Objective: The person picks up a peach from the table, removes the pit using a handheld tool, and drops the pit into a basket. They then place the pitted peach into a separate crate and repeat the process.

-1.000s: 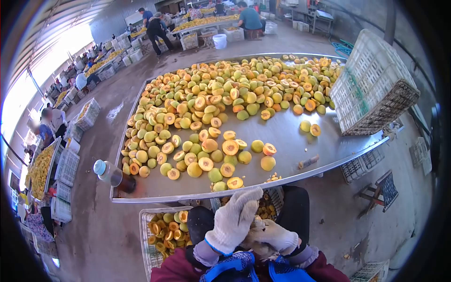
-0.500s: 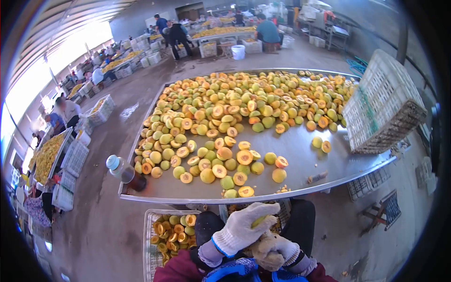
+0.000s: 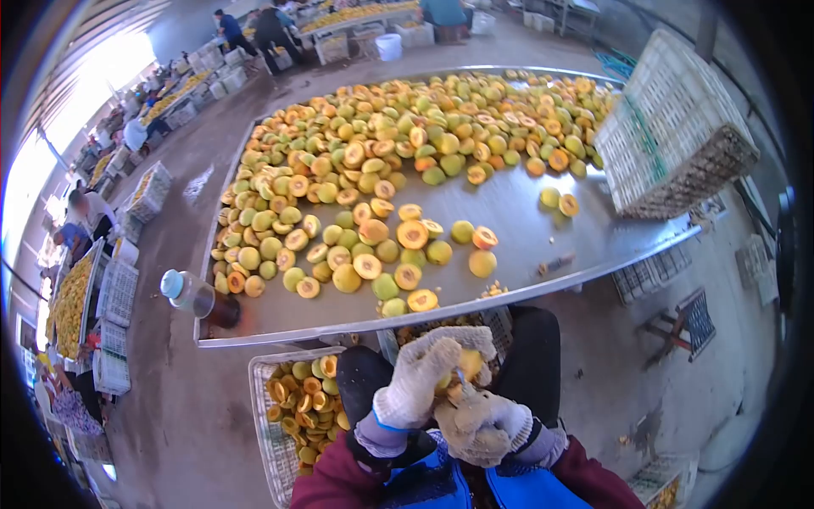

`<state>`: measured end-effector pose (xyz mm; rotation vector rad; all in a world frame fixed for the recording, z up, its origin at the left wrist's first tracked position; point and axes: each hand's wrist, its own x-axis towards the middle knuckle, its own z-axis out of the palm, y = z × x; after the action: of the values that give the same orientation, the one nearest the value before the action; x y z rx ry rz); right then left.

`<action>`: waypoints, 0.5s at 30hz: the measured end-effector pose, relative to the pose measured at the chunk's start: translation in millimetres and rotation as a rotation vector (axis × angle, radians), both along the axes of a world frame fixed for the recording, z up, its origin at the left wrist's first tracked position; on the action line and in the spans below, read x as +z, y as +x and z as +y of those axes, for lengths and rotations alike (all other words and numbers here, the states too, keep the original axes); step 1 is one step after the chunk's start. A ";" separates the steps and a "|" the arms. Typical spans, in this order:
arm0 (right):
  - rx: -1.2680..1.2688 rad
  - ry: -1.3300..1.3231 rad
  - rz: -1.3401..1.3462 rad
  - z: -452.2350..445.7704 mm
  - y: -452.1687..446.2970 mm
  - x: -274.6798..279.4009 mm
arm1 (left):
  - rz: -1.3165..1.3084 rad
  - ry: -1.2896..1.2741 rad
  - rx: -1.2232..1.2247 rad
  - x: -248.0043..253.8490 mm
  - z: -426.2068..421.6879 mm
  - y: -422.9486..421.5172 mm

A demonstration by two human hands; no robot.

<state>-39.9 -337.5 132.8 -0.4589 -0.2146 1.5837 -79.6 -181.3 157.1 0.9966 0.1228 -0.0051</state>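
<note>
My left hand [image 3: 417,377], in a pale knit glove, grips a yellow peach [image 3: 471,363] above my lap. Also gloved, my right hand [image 3: 482,427] is closed just below it, around a small metal-tipped tool [image 3: 463,382] whose handle is hidden. The tool's tip touches the peach, or comes very near it. In front of both hands, halved and whole-looking peaches [image 3: 346,277] lie on a metal table [image 3: 500,199]. To the left of my knees, a white plastic crate [image 3: 261,407] holds hollowed peach halves [image 3: 309,399].
A bottle of dark liquid [image 3: 199,299] stands at the table's near left corner. On the right, an empty white crate [image 3: 674,127] rests tilted on the tabletop. Another crate [image 3: 498,332] sits between my knees. A folding stool [image 3: 685,327] stands at right; other people work farther back.
The view has tilted down and shifted right. My left hand has turned, so the peach shows more, and my right hand has brought the metal tip up to it.
</note>
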 end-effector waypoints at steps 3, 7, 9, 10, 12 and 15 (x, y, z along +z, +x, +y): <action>0.045 0.069 0.131 2.2 1.0 -12.1 | 0.047 0.037 0.038 5.5 -4.2 1.7; 0.062 0.043 0.101 -2.5 2.9 -22.8 | 0.052 -0.195 0.055 1.1 -4.3 3.8; 0.001 0.034 0.037 1.2 5.5 -15.4 | 0.024 0.214 0.002 -0.3 -1.2 7.6; -0.050 0.029 -0.034 2.0 6.0 -12.6 | -0.070 0.515 0.031 -7.4 4.2 12.0; -0.062 -0.018 0.025 -2.5 1.8 -17.7 | -0.162 0.511 0.014 -8.3 7.9 13.9; -0.006 0.032 0.118 -1.7 4.7 -18.1 | -0.060 0.165 -0.012 -5.3 -2.2 9.6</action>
<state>-35.2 -339.2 114.7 -0.3396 -0.1486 1.5941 -70.0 -183.5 151.8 1.1609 0.0629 0.0249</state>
